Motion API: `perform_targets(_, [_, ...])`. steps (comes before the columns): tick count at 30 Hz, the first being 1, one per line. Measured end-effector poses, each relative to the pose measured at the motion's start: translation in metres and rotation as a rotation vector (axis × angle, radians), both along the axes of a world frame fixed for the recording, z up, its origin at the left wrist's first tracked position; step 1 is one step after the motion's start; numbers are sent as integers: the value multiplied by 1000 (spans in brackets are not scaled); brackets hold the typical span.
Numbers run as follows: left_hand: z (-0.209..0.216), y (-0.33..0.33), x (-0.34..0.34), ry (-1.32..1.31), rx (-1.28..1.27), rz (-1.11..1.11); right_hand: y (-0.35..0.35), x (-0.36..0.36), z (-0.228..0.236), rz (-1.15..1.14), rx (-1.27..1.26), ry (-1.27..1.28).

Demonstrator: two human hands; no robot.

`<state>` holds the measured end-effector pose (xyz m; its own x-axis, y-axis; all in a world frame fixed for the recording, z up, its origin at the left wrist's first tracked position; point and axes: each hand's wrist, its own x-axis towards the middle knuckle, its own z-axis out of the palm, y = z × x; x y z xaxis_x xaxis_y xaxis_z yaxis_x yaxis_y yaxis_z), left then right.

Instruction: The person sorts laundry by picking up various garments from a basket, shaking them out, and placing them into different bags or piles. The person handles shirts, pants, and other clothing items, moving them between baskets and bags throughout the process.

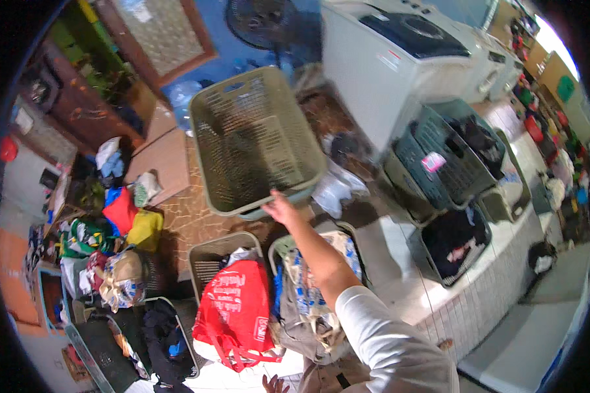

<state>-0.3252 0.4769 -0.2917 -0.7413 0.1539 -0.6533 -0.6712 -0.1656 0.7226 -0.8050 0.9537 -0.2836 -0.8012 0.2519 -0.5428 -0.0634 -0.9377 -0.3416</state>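
My right arm, in a white sleeve, stretches forward over the baskets. Its hand is closed on the near rim of a large olive-green plastic laundry basket, which tilts so that I look into its bare inside. A teal rim shows just under that basket. Down at the lower edge my left hand shows only in part, its fingers apart and nothing in them. Between the hands stand a basket with a red bag on top and another basket heaped with patterned blue, white and beige cloth.
White washing machines line the back right, with stacked laundry baskets before them. A basket of dark clothes sits on the tiles. Bags and cloth bundles pile up at left. A black fan stands by the blue wall.
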Motion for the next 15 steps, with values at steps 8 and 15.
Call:
perform_targets(8, [37,112,-56,59,-261,-376,123,197,19,123,1280,-234])
perform_targets(15, [77,236,-102,313,15,-621,379,388,159,-534,2152,-1192])
